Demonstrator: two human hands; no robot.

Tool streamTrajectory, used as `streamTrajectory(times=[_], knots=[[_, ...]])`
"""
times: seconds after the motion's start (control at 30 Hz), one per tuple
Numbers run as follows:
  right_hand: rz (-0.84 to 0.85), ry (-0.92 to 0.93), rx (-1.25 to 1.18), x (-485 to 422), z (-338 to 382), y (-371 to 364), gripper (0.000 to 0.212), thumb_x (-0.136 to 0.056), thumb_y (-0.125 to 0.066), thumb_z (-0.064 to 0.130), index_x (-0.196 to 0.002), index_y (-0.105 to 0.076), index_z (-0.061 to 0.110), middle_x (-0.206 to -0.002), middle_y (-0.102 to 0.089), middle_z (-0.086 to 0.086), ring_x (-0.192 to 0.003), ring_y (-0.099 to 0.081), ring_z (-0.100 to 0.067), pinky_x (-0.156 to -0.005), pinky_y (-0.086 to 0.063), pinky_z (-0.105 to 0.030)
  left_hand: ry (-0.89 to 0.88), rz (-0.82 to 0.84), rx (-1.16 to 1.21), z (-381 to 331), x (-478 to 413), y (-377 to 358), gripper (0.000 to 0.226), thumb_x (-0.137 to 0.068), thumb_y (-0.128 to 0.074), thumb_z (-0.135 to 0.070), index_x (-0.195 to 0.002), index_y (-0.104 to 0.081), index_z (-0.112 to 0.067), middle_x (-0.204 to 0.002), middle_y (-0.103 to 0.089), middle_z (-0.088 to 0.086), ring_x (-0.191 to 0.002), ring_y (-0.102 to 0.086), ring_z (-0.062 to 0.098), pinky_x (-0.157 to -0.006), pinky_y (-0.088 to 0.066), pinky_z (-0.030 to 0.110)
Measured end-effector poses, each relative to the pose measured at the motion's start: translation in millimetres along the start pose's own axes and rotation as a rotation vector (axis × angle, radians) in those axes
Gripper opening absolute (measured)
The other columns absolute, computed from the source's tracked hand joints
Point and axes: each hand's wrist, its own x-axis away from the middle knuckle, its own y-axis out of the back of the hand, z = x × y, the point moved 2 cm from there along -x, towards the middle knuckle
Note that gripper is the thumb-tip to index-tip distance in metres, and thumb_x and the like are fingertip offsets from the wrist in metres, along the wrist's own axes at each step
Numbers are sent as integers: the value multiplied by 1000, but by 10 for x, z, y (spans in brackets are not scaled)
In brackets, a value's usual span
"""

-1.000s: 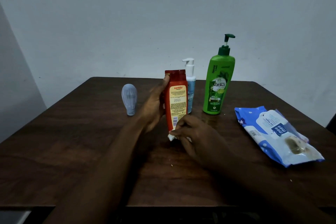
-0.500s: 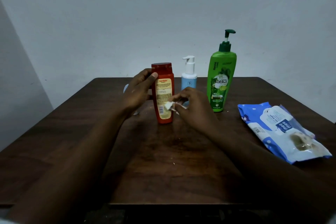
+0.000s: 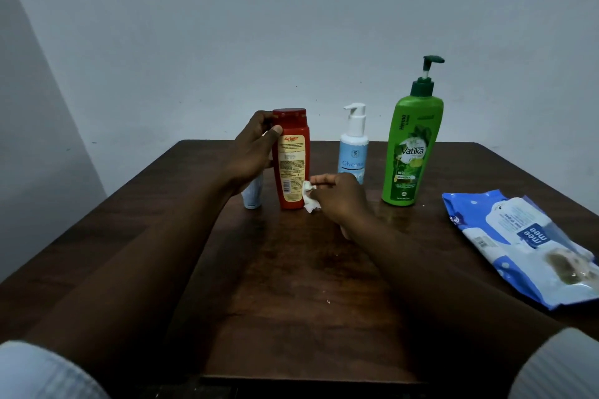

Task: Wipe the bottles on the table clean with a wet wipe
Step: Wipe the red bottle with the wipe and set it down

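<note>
- On the worktop (image 3: 291, 285), toward its far side, our left hand (image 3: 256, 152) grips the upright red bottle (image 3: 293, 165) near its cap.
- Our right hand (image 3: 340, 197) pinches a crumpled wet wipe (image 3: 309, 197) against the bottle's lower right side.
- Right of it stand a blue pump bottle (image 3: 353, 152) and a green pump bottle (image 3: 410, 152); a wipes pack (image 3: 518, 243) lies far right.

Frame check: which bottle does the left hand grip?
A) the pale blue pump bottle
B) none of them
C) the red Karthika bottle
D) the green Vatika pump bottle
C: the left hand curls round the upper part of the red Karthika bottle, while the right hand pinches the wet wipe near its base.
</note>
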Motion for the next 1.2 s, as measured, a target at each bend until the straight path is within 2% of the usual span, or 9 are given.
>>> streamTrajectory(times=[0.27, 0.5, 0.63, 0.67, 0.77, 0.87, 1.0, 1.13, 1.2], knots=[[-78, 37, 60, -65, -61, -30, 28, -86, -75, 9, -113, -74, 12, -109, -75, -4, -99, -69, -13, -91, -59, -36, -31, 40, -6, -4, -16, -50, 21, -109, -37, -19, -129, -45, -20, -123, -61, -3, -110, -61, 9, -87, -54, 37], [-85, 59, 75, -41, -49, -25, 27, -86, -76, 10, -112, -74, 11, -105, -75, -3, -94, -69, -12, -84, -60, -30, -40, 51, 1, 12, -11, -57, 22, -109, -37, -18, -130, -44, -22, -127, -59, -4, -107, -60, 4, -78, -51, 27], [-78, 65, 67, -28, -54, -7, 23, -86, -76, 10, -110, -74, 10, -93, -74, 2, -79, -68, -3, -66, -56, -16, -32, 73, -13, 2, -22, -44, 22, -109, -38, -19, -130, -43, -22, -124, -60, -6, -110, -60, 5, -85, -52, 32], [-77, 66, 72, -24, -51, -5, 24, -86, -76, 10, -110, -74, 11, -95, -74, 2, -81, -68, -3, -66, -55, -16, -25, 80, -16, 1, -26, -37, 22, -109, -38, -19, -130, -43, -22, -124, -60, -7, -110, -60, 5, -88, -51, 34], [-88, 68, 90, -36, -47, -15, 27, -86, -77, 11, -112, -74, 12, -108, -75, -3, -97, -69, -12, -85, -59, -30, -23, 82, -33, 3, -26, -23, 23, -109, -38, -19, -130, -43, -23, -126, -60, -5, -112, -60, 8, -91, -51, 37], [-104, 65, 108, -29, -30, -35, 26, -86, -76, 11, -112, -74, 12, -110, -75, -5, -102, -69, -15, -92, -58, -38, -26, 57, -29, 7, -8, -29, 23, -109, -39, -19, -131, -44, -21, -133, -58, 0, -112, -61, 9, -93, -52, 41], [-112, 81, 119, -6, -13, -29, 27, -87, -75, 10, -113, -74, 12, -111, -74, -5, -101, -68, -15, -90, -59, -34, -22, 57, -40, 6, -3, -34, 26, -109, -39, -20, -134, -44, -19, -136, -57, 2, -119, -59, 17, -101, -50, 50], [-104, 93, 97, 31, -2, 9, 24, -88, -74, 11, -112, -74, 12, -109, -74, -4, -93, -66, -9, -77, -55, -22, -18, 62, -83, 32, -14, -5, 26, -108, -40, -23, -133, -44, -23, -135, -59, 0, -122, -58, 19, -105, -48, 52], [-109, 94, 76, 63, 7, 33, 25, -88, -74, 12, -113, -74, 12, -110, -75, -4, -99, -68, -12, -85, -57, -27, -34, 46, -117, 41, -20, 41, 26, -107, -44, -27, -132, -47, -28, -134, -59, -3, -122, -58, 18, -107, -48, 51]])
